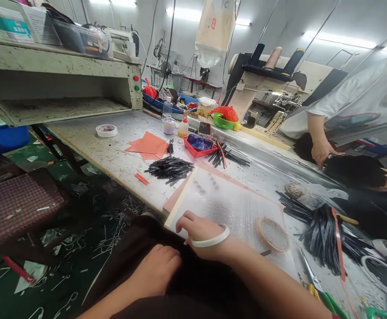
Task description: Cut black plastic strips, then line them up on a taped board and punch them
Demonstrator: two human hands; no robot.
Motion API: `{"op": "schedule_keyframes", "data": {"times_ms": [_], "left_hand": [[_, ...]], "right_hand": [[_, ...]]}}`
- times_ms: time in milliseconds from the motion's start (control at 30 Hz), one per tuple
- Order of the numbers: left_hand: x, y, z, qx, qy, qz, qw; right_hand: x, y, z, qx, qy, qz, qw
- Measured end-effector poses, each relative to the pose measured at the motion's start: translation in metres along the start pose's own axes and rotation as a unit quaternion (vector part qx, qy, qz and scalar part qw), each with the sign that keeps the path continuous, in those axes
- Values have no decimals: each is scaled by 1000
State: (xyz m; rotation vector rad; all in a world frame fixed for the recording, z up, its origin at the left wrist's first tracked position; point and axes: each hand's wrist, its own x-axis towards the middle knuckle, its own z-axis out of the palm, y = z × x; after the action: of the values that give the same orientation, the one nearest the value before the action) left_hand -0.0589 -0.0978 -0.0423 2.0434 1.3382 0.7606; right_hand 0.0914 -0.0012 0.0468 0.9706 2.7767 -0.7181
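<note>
Fingers, left hand: on dark clothing, grip unclear | right hand: loosely bent, apparently empty, at near edge of board | sliding forearm could shove tape roll on board | bumped board could scatter black strips beyond

We look from one head-worn view, above and behind the left hand and right hand, facing forward and down. Both hands are near, low in the frame. Our view takes in the floor left of them, the worktable ahead and a sewing machine farther beyond; its edges seem somewhat stretched.
</note>
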Motion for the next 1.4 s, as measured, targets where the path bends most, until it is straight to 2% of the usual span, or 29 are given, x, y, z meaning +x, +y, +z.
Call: {"op": "schedule_keyframes", "data": {"times_ms": [67,100,233,367,533,700,833,1033,1200,1333,1400], "left_hand": [[1,0,0,-125,-56,-115,984],[2,0,-1,-158,-64,-140,975],[10,-2,1,-274,-76,-196,939],[18,-10,7,-342,-44,-270,899],[28,-17,16,-406,-19,-308,860],[36,-11,15,-450,-2,-315,836],[39,-6,14,-469,18,-314,825],[40,-6,19,-472,55,-310,823],[41,-11,22,-454,68,-287,841],[43,-14,22,-432,68,-284,853],[45,-15,20,-415,64,-287,861]], "right_hand": [[0,-1,2,-23,-6,7,1000],[0,-1,3,-31,-9,8,999],[0,-1,7,-61,-17,8,998],[1,-2,8,-86,-23,-2,996],[0,-7,6,-103,-38,7,994],[0,-12,2,-105,-46,26,993],[1,-14,1,-103,-56,42,992],[2,-10,4,-82,-57,29,995],[6,10,-3,101,-9,42,994],[10,40,-25,243,-32,29,969],[12,55,-36,312,-18,29,949]]}}
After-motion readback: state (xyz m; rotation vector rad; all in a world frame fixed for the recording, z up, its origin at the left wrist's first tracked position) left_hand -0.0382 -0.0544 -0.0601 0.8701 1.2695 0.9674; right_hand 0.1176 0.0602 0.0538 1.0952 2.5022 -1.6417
